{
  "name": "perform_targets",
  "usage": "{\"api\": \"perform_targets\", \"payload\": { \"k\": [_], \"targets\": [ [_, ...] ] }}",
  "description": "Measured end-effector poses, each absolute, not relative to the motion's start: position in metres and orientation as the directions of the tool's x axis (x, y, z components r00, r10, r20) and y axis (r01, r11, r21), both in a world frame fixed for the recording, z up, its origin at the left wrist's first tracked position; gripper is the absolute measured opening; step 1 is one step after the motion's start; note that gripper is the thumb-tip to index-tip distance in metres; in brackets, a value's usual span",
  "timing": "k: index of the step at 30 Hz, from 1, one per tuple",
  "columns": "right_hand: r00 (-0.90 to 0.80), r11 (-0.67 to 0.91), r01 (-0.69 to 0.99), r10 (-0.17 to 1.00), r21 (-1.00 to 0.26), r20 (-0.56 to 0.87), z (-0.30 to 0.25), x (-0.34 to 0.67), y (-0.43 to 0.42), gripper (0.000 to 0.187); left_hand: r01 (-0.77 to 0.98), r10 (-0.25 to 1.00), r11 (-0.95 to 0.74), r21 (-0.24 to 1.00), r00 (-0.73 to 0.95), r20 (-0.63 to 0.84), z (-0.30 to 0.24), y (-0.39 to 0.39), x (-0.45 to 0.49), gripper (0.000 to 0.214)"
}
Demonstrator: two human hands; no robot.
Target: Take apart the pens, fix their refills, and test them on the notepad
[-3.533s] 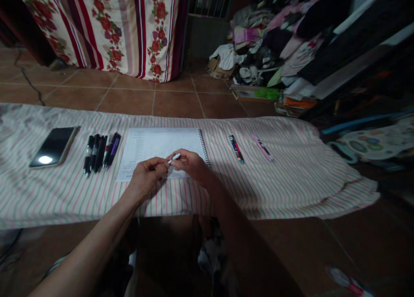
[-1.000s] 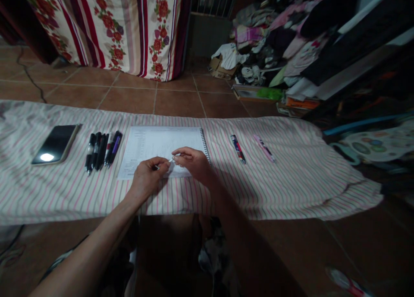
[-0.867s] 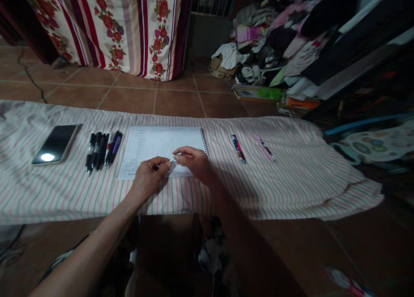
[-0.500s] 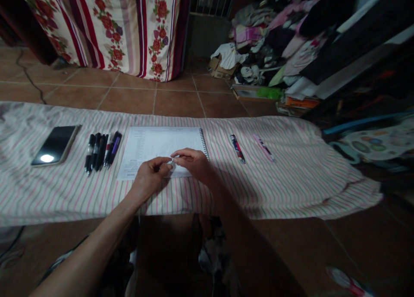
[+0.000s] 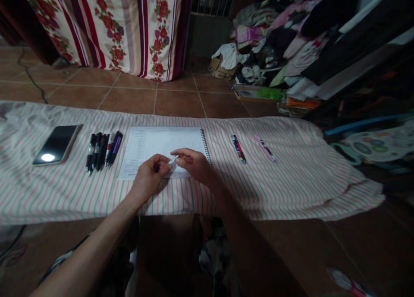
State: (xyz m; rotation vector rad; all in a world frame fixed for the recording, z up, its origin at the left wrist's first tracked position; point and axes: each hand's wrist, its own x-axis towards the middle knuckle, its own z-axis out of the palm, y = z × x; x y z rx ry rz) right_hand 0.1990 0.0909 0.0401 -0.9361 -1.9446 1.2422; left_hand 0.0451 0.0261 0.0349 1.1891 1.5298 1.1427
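My left hand (image 5: 149,177) and my right hand (image 5: 192,163) meet over the near edge of a spiral notebook (image 5: 155,146) lying on a striped cloth (image 5: 291,176). Both hands pinch a small white pen (image 5: 172,160) between their fingertips, each closed on one end. Most of the pen is hidden by the fingers. Left of the notebook lies a row of several dark pens (image 5: 102,149).
A phone (image 5: 56,144) with a bright reflection lies at the far left of the cloth. Two more pens, a blue-red pen (image 5: 238,149) and a pink pen (image 5: 264,148), lie right of the notebook. A flowered hanging cloth (image 5: 106,25) and heaped clothes (image 5: 274,42) stand beyond on the tiled floor.
My hands have stayed over the notebook's near edge, shifting the white pen only slightly between the fingertips. Nothing else on the cloth has moved.
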Motion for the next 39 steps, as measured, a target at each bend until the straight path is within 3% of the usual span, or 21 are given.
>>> {"api": "perform_targets", "payload": {
  "k": [4,11,19,28,39],
  "targets": [
    [-0.514,0.183,0.164,0.854,-0.969,0.074,0.038,0.198,0.092,0.017,0.300,0.979,0.139,0.944,-0.186,-0.085,0.039,0.025,0.045,0.025],
    [-0.523,0.127,0.150,0.852,-0.981,0.031,0.039,0.196,0.090,0.014,0.388,0.978,0.149,0.910,-0.195,-0.077,0.044,0.023,0.045,0.027],
    [-0.512,0.205,0.211,0.856,-0.956,0.071,0.036,0.194,0.087,0.015,0.569,0.977,0.113,0.814,-0.214,0.015,0.047,0.020,0.045,0.022],
    [-0.504,0.395,0.452,0.853,-0.800,0.137,0.037,0.190,0.085,0.038,0.794,0.973,-0.100,0.600,-0.047,0.225,0.047,0.018,0.044,0.011],
    [-0.446,0.356,0.510,0.888,-0.783,0.113,0.033,0.176,0.087,0.052,0.828,0.943,-0.226,0.513,0.053,0.329,0.045,0.018,0.043,0.017]
  ]
}}
